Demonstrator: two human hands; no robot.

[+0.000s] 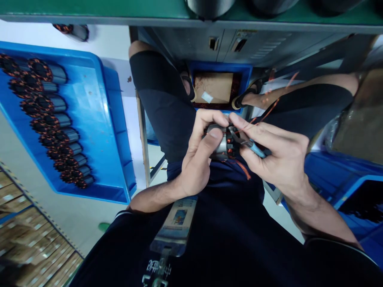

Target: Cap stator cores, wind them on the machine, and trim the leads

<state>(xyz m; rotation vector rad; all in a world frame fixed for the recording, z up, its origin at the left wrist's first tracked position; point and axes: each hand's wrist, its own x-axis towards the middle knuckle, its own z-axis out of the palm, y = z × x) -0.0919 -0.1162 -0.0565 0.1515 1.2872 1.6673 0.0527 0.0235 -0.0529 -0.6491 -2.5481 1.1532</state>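
Observation:
A motor stator [222,148] with a silvery body, black end pieces and copper windings is held above my lap. My left hand [201,153] grips it, thumb on the metal side and fingers curled over the top. In my right hand [277,153] is a pair of cutting pliers [255,149] with blue handles, its jaws against the wound end of the stator. Orange-red wires [243,169] hang from the stator's lower side. Other strands stick up past my right fingers, blurred. Exactly what the jaws touch is hidden.
At left, a blue bin [103,119] holds several stators in rows. Another stator [73,32] lies beyond it. The green bench [119,10] crosses the top, with dark cylinders on it. A blue box [249,73] with cardboard and wire scraps sits between my feet. Blue bins [347,199] stand at right.

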